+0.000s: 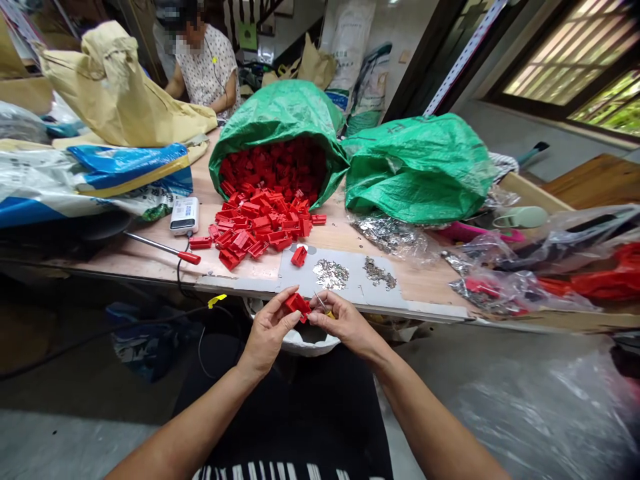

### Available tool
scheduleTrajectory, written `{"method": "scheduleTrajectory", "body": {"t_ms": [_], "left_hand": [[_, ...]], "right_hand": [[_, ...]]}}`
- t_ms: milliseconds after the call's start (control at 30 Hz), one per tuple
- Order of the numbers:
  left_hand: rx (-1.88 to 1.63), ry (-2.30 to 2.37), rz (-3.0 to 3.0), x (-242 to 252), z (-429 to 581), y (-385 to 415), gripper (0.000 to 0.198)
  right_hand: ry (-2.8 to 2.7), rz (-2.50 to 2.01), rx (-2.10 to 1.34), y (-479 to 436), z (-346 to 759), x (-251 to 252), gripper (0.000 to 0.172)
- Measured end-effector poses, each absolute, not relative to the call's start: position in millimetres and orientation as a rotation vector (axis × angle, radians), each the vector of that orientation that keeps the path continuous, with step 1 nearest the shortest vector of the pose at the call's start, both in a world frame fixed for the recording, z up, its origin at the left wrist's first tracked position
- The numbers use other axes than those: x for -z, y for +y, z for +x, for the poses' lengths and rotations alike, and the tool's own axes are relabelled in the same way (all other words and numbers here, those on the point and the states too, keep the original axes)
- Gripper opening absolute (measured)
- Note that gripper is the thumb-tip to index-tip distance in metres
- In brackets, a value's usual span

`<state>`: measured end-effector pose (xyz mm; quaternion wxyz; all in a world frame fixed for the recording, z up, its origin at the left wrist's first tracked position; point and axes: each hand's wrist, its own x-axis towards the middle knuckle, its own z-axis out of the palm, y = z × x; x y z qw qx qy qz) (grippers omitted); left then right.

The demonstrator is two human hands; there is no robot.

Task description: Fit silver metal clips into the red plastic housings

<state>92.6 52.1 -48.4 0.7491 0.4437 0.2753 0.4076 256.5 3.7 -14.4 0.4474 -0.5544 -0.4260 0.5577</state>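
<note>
Just off the table's front edge, my left hand (267, 335) grips a small red plastic housing (298, 305) between thumb and fingers. My right hand (349, 325) meets it from the other side, its fingertips closed around a thin metal-shafted tool (319, 300) with a yellow part at the palm; its exact kind is unclear. Below both hands is a white-rimmed basin (311, 347), partly hidden. In front lie two small heaps of shiny metal pieces (331, 274) on a grey sheet (295, 275), with one loose red housing (299, 256) nearby.
A green sack (280, 110) spills a pile of red housings (263, 223) onto the table. Beside it rest another green sack (420, 170) and plastic bags of metal pieces (387, 233). Left are a power bank (185, 216) and a red-handled rod (163, 247). A person (210, 67) sits across.
</note>
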Motion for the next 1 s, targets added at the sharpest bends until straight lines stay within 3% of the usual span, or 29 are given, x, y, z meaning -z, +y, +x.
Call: {"method": "scheduleTrajectory", "body": {"t_ms": [267, 567, 1000], "left_hand": [[-0.855, 0.614, 1.214, 39, 88, 43, 0.043], [-0.826, 0.521, 0.724, 34, 94, 44, 0.049], [-0.809, 0.511, 0.749, 36, 99, 46, 0.047]], "right_hand": [[-0.970, -1.397, -1.324, -3, 250, 22, 0.041], [-0.856, -1.303, -1.357, -8, 248, 19, 0.041], [-0.887, -1.261, -1.423, -7, 252, 23, 0.041]]}}
